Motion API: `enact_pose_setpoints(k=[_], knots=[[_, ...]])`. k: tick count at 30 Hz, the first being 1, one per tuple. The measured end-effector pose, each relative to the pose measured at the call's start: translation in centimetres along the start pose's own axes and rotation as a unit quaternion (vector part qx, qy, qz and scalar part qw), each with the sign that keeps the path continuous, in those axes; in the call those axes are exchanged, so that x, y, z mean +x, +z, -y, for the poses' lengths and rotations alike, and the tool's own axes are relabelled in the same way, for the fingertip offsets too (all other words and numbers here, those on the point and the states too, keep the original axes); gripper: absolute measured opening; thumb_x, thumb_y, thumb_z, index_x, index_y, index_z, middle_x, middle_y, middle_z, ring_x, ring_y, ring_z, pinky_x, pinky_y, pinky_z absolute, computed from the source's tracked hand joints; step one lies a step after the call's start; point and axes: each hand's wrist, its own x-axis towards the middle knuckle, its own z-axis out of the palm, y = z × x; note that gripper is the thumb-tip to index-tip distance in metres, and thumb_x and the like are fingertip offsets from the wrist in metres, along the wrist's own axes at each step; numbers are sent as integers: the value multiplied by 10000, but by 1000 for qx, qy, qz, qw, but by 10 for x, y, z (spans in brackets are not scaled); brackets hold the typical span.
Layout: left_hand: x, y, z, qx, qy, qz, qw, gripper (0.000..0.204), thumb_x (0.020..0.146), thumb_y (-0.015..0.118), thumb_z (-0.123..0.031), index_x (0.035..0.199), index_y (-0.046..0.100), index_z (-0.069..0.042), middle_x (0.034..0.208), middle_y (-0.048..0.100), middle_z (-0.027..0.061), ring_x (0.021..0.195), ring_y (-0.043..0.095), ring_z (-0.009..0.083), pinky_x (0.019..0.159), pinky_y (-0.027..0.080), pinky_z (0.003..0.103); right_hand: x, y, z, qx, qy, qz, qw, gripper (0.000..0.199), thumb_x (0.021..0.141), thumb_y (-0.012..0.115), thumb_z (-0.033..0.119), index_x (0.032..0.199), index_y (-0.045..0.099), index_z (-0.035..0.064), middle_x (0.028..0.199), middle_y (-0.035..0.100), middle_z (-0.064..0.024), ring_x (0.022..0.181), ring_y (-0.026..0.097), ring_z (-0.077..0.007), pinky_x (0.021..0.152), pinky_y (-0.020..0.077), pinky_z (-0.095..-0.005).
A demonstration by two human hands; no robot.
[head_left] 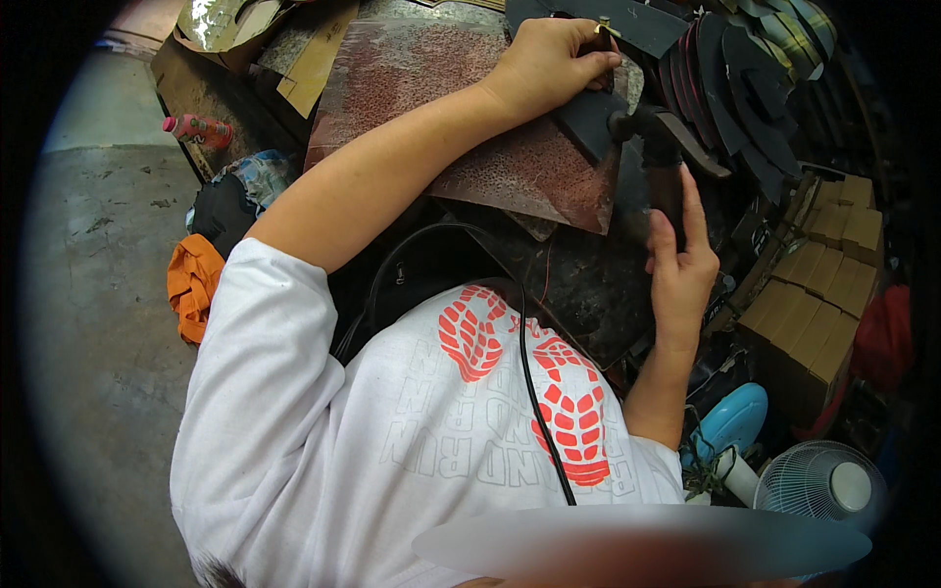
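My left hand [559,64] reaches across the work board to its far right edge. Its fingers are closed around a small tool with a brass-coloured end [604,26], mostly hidden by the fingers. Below that hand lies a flat dark sheet [588,127], partly over the reddish, pitted board [470,127]. My right hand [681,269] grips the dark handle of a hammer [663,181]. The hammer's metal head is raised just right of the sheet, apart from the left hand.
Stacked dark curved pieces [725,83] stand at the far right. Brown cardboard boxes [804,314], a blue plastic item [730,421] and a fan [818,485] are along the right. A pink-capped bottle [201,130] and orange cloth [193,284] lie at left. A black cable [529,382] crosses my shirt.
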Motion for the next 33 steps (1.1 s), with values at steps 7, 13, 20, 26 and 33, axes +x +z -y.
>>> enact_pose_setpoints(k=[7, 13, 20, 26, 33], knots=[[1, 3, -1, 165, 192, -9, 967, 173, 891, 736, -192, 982, 728, -44, 857, 732, 112, 807, 723, 306, 734, 574, 369, 2, -72, 90, 98, -229, -277, 928, 578, 973, 573, 581, 1056, 582, 9, 888, 640, -123, 632, 563, -155, 561, 472, -265], [-3, 13, -4, 224, 299, 22, 927, 134, 878, 724, -160, 966, 699, -62, 891, 713, 101, 828, 710, 314, 748, 569, 400, 15, -27, 60, 24, -117, -70, 990, 440, 978, 653, 314, 1354, 533, 119, 1133, 678, -180, 706, 639, -139, 646, 519, -297], [-1, 9, -1, 169, 153, -17, 974, 144, 911, 710, -153, 1003, 725, -44, 828, 731, 100, 774, 739, 260, 707, 580, 364, -5, -3, 7, -51, -14, -7, 999, 546, 977, 701, 235, 1491, 528, 171, 1230, 706, -205, 1078, 727, -325, 841, 564, -395], [1, 0, 1, -150, -118, 31, 981, 181, 1018, 631, -151, 936, 648, 9, 792, 673, 52, 667, 655, 111, 626, 557, 263, -10, 5, 23, -67, 18, 0, 998, 555, 980, 695, 260, 1500, 510, 203, 1113, 729, -238, 983, 743, -379, 767, 575, -421], [-1, 5, -1, -39, -46, 19, 998, 185, 937, 720, -145, 1061, 741, -9, 841, 767, 116, 786, 766, 153, 714, 602, 280, -15, 4, -5, -43, 17, 6, 999, 561, 981, 697, 251, 1508, 507, 219, 1091, 745, -216, 882, 759, -324, 710, 569, -385]])
